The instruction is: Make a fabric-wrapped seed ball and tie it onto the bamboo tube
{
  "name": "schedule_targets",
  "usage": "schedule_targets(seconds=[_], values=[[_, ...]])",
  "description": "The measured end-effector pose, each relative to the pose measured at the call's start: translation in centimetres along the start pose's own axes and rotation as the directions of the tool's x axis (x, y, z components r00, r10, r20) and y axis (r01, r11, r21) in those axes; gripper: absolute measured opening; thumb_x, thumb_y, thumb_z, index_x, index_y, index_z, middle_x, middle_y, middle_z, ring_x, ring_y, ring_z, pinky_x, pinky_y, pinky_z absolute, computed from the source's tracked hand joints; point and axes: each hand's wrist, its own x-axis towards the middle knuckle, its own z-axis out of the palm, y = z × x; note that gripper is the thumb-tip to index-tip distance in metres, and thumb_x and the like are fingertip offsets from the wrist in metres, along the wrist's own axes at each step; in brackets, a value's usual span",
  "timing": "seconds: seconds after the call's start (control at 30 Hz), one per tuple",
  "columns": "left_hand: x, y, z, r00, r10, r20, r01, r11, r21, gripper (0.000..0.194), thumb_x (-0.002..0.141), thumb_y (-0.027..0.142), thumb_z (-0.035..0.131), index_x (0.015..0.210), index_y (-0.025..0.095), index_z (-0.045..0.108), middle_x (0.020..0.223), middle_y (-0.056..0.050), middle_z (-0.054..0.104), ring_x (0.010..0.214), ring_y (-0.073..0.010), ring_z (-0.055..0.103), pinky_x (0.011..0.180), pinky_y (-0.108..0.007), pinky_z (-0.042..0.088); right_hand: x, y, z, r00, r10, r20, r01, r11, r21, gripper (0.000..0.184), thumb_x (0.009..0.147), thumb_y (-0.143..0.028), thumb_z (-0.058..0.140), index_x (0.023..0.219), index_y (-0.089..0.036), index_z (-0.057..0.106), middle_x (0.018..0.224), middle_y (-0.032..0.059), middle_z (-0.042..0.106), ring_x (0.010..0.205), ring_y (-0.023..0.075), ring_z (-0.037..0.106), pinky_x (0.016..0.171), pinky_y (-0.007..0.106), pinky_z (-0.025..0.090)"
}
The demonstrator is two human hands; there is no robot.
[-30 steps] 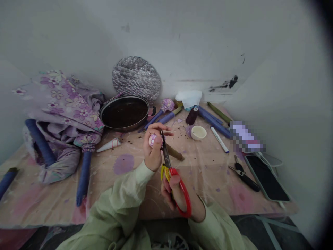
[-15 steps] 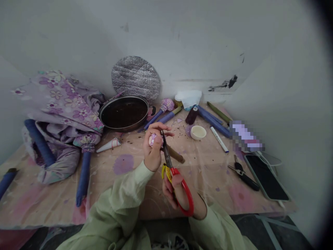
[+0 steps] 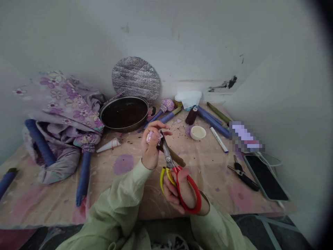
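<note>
My left hand [image 3: 150, 147] pinches a small pink floral fabric piece [image 3: 150, 136] between thumb and fingers, and most of the piece is hidden by them. My right hand [image 3: 179, 190] has its fingers through the handles of scissors [image 3: 168, 159] with red and yellow grips. The metal blades point up and to the left, and their tips reach the fabric at my left fingertips. A brown wooden stick [image 3: 177, 158] lies on the table cloth just beneath the blades.
A dark round pan [image 3: 124, 113] and a quilted foil disc [image 3: 136, 79] stand at the back. A floral cloth bundle [image 3: 62, 100] lies to the left. Blue rolls, a thread spool [image 3: 191, 116], a cream cup [image 3: 198, 132], pliers [image 3: 243, 177] and a phone [image 3: 265, 177] lie around.
The scissors have swung, their handles moving right and up, and my right hand went with them. My left hand has tilted slightly left, with the fabric still pinched.
</note>
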Motion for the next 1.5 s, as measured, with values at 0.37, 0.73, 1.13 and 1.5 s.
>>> schedule_targets(seconds=[0.37,0.73,1.13,1.5], values=[[-0.3,0.3,0.1,0.995,0.010,0.101,-0.011,1.000,0.006,0.024,0.088,0.036,0.046,0.074,0.017,0.050,0.100,-0.007,0.050,0.094,-0.0173,0.054,0.078,-0.039,0.056,0.2,0.4,-0.4,0.995,-0.073,-0.074,0.061,0.987,-0.152,0.065,0.065,-0.084,0.038,0.062,-0.019,0.037,0.051,-0.0094,0.032,0.033,0.0006,0.025,0.030,0.015,0.020],[-0.2,0.5,0.0,0.992,0.018,0.128,-0.019,1.000,0.014,0.025,0.088,0.036,0.047,0.073,0.017,0.051,0.100,-0.007,0.050,0.095,-0.0174,0.054,0.078,-0.038,0.056,-0.3,0.1,-0.5,0.972,-0.165,-0.169,0.078,0.900,-0.430,0.069,0.067,-0.085,0.027,0.053,-0.018,0.040,0.046,-0.0054,0.036,0.030,0.0023,0.029,0.028,0.017,0.019],[1.0,0.8,-0.7,0.997,0.070,0.020,-0.071,0.996,0.053,0.027,0.086,0.038,0.049,0.070,0.017,0.050,0.097,-0.006,0.053,0.093,-0.0180,0.057,0.077,-0.038,0.057,-0.6,-1.2,-1.2,0.972,-0.077,-0.224,-0.014,0.924,-0.381,0.067,0.066,-0.085,0.032,0.050,-0.020,0.031,0.040,-0.0078,0.034,0.024,0.0017,0.027,0.024,0.015,0.018],[4.0,4.8,-3.8,0.986,0.150,-0.075,-0.138,0.980,0.146,0.027,0.083,0.039,0.056,0.067,0.018,0.050,0.083,-0.003,0.059,0.081,-0.0159,0.061,0.066,-0.032,0.059,0.5,-5.7,-10.7,0.762,-0.401,-0.508,-0.603,-0.154,-0.783,0.026,0.085,-0.037,0.046,0.083,-0.015,0.060,0.079,0.0112,0.067,0.070,0.0193,0.062,0.059,0.026,0.038]])
